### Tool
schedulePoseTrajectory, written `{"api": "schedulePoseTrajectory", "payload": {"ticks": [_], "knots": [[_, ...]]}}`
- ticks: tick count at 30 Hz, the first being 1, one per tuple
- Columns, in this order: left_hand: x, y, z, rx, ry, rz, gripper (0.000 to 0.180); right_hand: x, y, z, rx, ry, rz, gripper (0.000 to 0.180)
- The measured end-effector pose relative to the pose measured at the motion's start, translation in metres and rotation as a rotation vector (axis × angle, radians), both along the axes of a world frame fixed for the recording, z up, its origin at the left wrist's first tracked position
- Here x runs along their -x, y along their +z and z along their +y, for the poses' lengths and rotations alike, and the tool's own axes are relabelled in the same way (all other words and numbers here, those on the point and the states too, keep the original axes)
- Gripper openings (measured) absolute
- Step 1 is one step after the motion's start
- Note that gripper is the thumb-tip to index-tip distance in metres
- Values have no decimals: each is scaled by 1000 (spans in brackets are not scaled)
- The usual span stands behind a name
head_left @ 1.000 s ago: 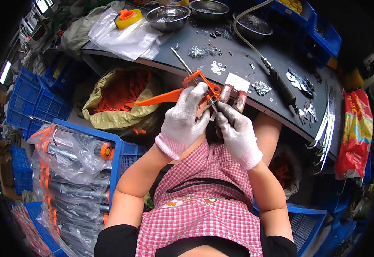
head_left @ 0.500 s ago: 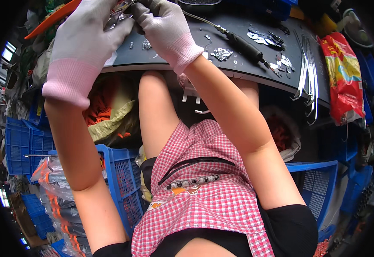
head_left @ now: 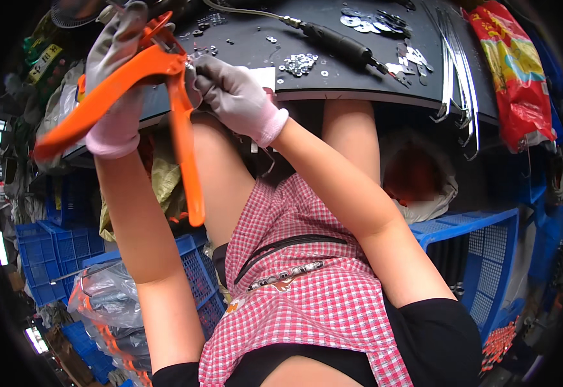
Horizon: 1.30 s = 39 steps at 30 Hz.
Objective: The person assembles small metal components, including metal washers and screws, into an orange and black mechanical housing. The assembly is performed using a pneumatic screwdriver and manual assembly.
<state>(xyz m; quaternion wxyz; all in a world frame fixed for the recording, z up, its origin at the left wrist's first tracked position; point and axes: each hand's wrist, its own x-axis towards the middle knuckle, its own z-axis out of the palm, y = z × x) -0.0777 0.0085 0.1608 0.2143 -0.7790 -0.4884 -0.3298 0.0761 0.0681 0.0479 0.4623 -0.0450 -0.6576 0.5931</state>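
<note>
An orange two-handled tool with a metal head (head_left: 184, 151) is held up over the near left edge of the work table, its handles spread apart. My left hand (head_left: 112, 55), in a grey glove with a pink cuff, is closed around the tool near its head, behind one handle. My gloved right hand (head_left: 236, 97) pinches a curved metal piece (head_left: 194, 87) at the tool's head; its fingertips partly cover the piece, and I cannot tell whether it is fixed to the tool.
On the dark table (head_left: 242, 42) lie a black powered screwdriver (head_left: 336, 45) with a cord, a pile of small nuts (head_left: 299, 64), metal discs (head_left: 362, 24) and long metal rods (head_left: 465, 84). A red-yellow bag (head_left: 510, 77) hangs at right. Blue crates (head_left: 468, 222) flank my legs.
Both hands have come down and nearer to me. The orange tool, mostly hidden behind my left hand before, now shows with both handles. The view has shifted, so the table sits higher.
</note>
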Motion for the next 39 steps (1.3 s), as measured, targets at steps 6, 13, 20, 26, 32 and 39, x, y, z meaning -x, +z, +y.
{"api": "schedulePoseTrajectory", "payload": {"ticks": [6, 13, 20, 26, 32, 39], "knots": [[-58, -19, 19, 282, -152, -1120, 34, -50, -1, 3, -309, -411, -370, 20], [-79, -132, -3, 446, 59, -609, 23, -258, -36, 0, -87, 331, -1434, 27], [-104, -133, -2, 355, 250, -487, 25, -478, -313, 36, 115, -239, -1996, 56], [-94, -124, -24, 430, 454, -301, 32, -445, -385, 66, 183, -536, -2188, 55], [-22, -92, 46, 239, 212, -308, 44, -501, -373, 68, -6, -419, -2240, 53], [81, -81, 251, 696, 681, -212, 30, -480, -282, 28, 54, -582, -2350, 47]]}}
